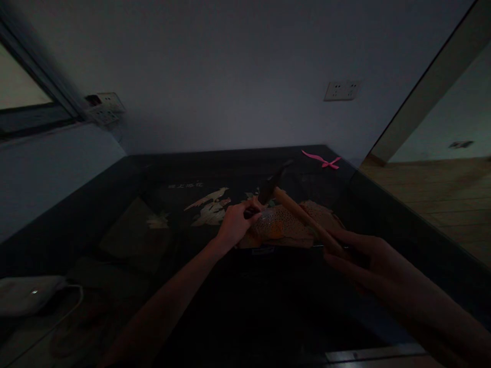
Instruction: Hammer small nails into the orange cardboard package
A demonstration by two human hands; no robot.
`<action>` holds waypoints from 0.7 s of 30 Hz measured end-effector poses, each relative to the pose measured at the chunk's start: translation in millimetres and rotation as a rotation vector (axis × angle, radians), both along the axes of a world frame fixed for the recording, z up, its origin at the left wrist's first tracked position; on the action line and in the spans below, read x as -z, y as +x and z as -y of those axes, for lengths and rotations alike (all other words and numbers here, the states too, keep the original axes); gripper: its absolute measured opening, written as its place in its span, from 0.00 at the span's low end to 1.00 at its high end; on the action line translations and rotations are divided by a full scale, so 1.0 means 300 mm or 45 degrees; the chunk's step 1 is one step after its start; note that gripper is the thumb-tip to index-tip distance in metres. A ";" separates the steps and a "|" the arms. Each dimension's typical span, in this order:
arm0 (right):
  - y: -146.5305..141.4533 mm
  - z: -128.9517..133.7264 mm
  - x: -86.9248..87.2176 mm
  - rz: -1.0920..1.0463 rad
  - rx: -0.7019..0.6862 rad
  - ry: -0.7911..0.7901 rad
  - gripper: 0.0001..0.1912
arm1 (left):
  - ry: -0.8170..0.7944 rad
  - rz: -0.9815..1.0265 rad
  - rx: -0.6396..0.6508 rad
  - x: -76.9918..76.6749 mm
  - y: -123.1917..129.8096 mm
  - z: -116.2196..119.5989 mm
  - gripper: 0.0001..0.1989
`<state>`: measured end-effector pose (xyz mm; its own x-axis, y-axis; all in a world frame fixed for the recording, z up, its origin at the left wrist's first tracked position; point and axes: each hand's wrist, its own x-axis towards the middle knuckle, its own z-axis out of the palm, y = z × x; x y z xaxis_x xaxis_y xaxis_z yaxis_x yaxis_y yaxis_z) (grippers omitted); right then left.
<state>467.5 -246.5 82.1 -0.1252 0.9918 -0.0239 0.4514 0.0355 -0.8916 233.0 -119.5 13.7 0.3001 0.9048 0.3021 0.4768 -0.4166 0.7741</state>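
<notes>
In the dim head view my right hand (364,260) is wrapped round the wooden handle of a hammer (299,208). The dark hammer head is just above and to the right of my left fingertips. My left hand (241,221) is closed in a pinch at the left end of a brown, dark-speckled lumpy piece (276,221). Whether a small thing sits between those fingers is too dark to tell. The speckled piece, with an orange patch and a flat wood-like lower edge, lies on a black tabletop (245,291); the hammer handle crosses in front of part of it.
A pink ribbon bow (326,162) lies at the tabletop's back right. Pale bird and flower pictures (210,207) decorate the dark surface. A white device (30,295) with a cable is at the lower left. The wall behind carries sockets (342,90).
</notes>
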 end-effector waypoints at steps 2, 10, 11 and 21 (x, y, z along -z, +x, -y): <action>-0.014 -0.016 -0.010 0.053 -0.064 0.033 0.10 | 0.014 -0.022 -0.008 0.002 -0.003 -0.001 0.05; -0.040 -0.021 -0.022 0.075 -0.069 0.108 0.11 | 0.025 -0.039 0.000 0.010 -0.007 -0.007 0.04; -0.039 -0.019 -0.021 0.074 -0.061 0.113 0.12 | 0.029 -0.037 0.000 0.010 -0.006 -0.006 0.03; -0.041 -0.018 -0.008 0.173 -0.078 0.133 0.12 | 0.036 -0.059 0.029 0.004 -0.007 0.002 0.03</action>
